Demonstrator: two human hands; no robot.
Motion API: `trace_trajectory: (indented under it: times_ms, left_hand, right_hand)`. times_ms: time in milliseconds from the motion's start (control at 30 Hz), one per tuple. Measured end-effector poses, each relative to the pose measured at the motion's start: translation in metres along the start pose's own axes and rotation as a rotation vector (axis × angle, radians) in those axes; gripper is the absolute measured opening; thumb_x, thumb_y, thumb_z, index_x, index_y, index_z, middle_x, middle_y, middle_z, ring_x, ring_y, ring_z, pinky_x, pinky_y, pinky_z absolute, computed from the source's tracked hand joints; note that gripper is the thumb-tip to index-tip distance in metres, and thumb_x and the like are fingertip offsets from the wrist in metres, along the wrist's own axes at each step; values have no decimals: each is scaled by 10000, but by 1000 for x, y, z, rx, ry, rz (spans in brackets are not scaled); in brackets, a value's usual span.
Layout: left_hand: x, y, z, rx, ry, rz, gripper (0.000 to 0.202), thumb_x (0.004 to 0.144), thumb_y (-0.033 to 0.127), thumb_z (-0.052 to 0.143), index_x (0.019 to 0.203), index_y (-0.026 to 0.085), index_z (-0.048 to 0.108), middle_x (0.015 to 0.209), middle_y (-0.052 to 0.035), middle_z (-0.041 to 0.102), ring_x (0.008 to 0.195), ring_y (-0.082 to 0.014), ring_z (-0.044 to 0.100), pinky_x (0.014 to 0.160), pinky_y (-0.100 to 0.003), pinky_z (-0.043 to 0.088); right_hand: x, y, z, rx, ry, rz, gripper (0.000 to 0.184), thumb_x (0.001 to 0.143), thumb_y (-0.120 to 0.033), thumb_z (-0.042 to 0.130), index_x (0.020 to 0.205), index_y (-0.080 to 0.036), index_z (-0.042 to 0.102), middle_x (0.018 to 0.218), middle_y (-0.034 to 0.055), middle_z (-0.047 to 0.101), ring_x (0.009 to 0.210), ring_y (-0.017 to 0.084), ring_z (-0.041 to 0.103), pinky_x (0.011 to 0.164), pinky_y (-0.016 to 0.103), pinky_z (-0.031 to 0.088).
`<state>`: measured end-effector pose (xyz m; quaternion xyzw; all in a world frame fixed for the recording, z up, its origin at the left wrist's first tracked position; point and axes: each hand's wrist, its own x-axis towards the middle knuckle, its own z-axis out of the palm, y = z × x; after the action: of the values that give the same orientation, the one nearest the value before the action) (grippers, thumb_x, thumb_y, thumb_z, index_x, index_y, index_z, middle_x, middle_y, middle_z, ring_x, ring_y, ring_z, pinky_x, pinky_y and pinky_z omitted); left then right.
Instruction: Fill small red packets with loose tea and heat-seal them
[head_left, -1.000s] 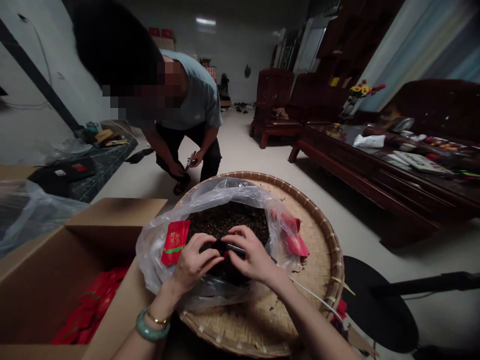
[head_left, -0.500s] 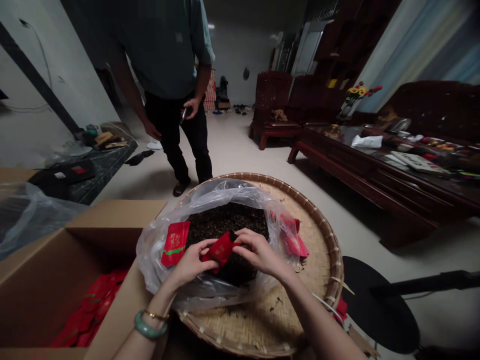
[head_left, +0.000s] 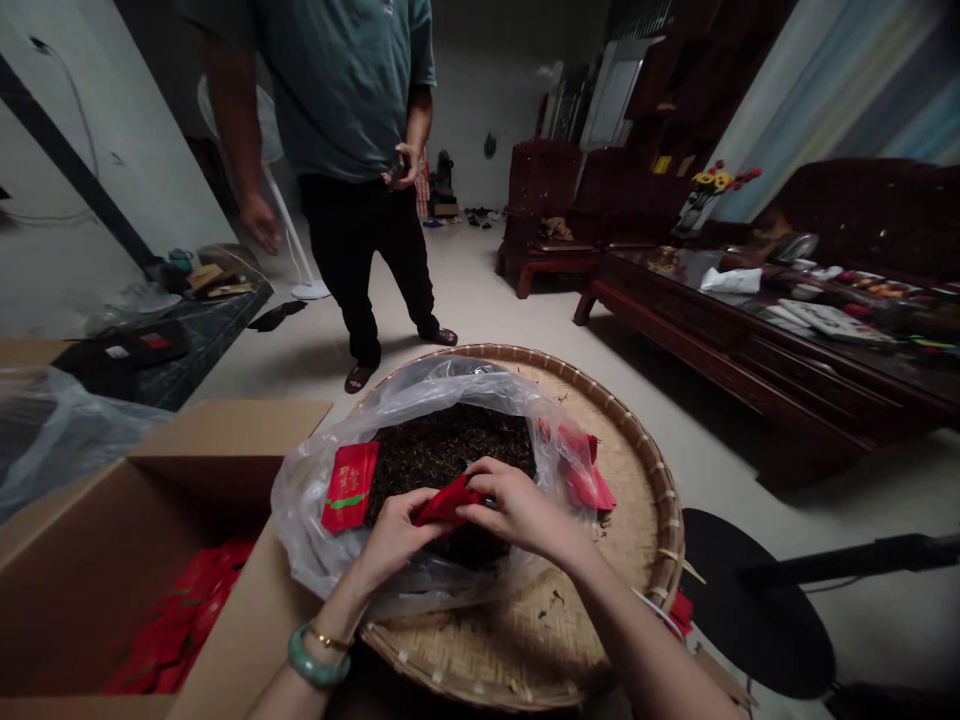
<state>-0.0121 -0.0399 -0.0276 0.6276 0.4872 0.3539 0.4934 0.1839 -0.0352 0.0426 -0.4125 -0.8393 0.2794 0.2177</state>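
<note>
Between my two hands is a small red packet (head_left: pixel 448 502), held tilted over a clear plastic bag (head_left: pixel 315 555) of dark loose tea leaves (head_left: pixel 450 440). My left hand (head_left: pixel 401 530) grips the packet's lower left end, thumb and fingers closed on it. Around its upper right end my right hand (head_left: pixel 506 500) is closed; its fingers hide the packet's mouth. Flat red packets (head_left: pixel 351 485) with gold lettering and a green stripe lie on the bag's left side. More red packets (head_left: pixel 585 475) rest at the bag's right. Everything stands on a round woven bamboo tray (head_left: pixel 630 480).
An open cardboard box (head_left: pixel 232 430) with several red packets (head_left: pixel 187 620) stands at my left. Across the tray stands a person (head_left: pixel 360 150) holding a dark object. A dark wooden table (head_left: pixel 712 340) is at the right, near a round black stand base (head_left: pixel 757 610).
The red packet has turned, so its lettered face no longer shows. My right hand has wrapped further round its end. The person opposite has shifted and stepped apart.
</note>
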Motion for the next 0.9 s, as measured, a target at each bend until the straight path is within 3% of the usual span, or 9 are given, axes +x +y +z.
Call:
trace_trajectory:
  times_ms: [133, 333, 467, 600, 700, 800, 900]
  left_hand:
    - [-1, 1, 6, -48, 2, 27, 274, 627, 182, 714, 899, 156, 692, 822, -13, 683, 753, -165, 588, 702, -235, 453]
    - [-3, -2, 13, -33, 95, 73, 208, 657, 248, 720, 841, 156, 691, 762, -7, 659, 700, -147, 559, 658, -221, 433]
    - [-4, -1, 14, -41, 107, 68, 216, 641, 238, 731, 841, 163, 698, 761, -3, 668, 692, -145, 562, 660, -222, 435]
    - [-6, 6, 13, -170, 35, -10, 294, 611, 221, 746, 894, 158, 691, 832, -19, 694, 755, -164, 600, 699, -235, 461]
    - [-7, 12, 14, -304, -2, -63, 332, 652, 311, 724, 937, 147, 679, 856, -33, 701, 748, -162, 610, 684, -237, 472]
    - [-6, 15, 18, -407, 21, -105, 353, 689, 429, 686, 867, 125, 676, 743, -24, 683, 636, -127, 583, 593, -208, 450]
    - [-5, 17, 24, -469, 76, -146, 377, 675, 461, 700, 823, 118, 655, 659, -3, 658, 557, -96, 551, 537, -181, 418]
  right_hand:
    - [-1, -5, 2, -96, -60, -62, 80, 824, -215, 613, 870, -178, 667, 994, 55, 613, 889, 165, 583, 772, 260, 470]
    - [-12, -24, -3, -295, 35, 0, 148, 811, -187, 621, 958, -174, 635, 1007, 69, 612, 925, 197, 563, 787, 299, 470]
    - [-10, -25, -4, -365, -55, 43, 104, 847, -222, 581, 860, -175, 673, 963, 65, 631, 888, 192, 573, 768, 291, 459]
    - [-5, -15, -2, -307, -70, 8, 182, 898, -236, 503, 829, -173, 659, 880, 50, 604, 800, 152, 558, 686, 246, 433]
    - [-4, -5, 0, -214, -80, -21, 191, 903, -224, 484, 797, -163, 631, 851, 38, 567, 733, 124, 538, 649, 226, 414]
    - [-2, 3, 4, -111, -63, -9, 186, 881, -207, 509, 732, -156, 608, 806, 25, 548, 688, 112, 518, 617, 219, 392]
    - [0, 8, 9, 36, 57, 61, 135, 820, -188, 581, 690, -162, 603, 752, 7, 562, 693, 117, 527, 624, 222, 387]
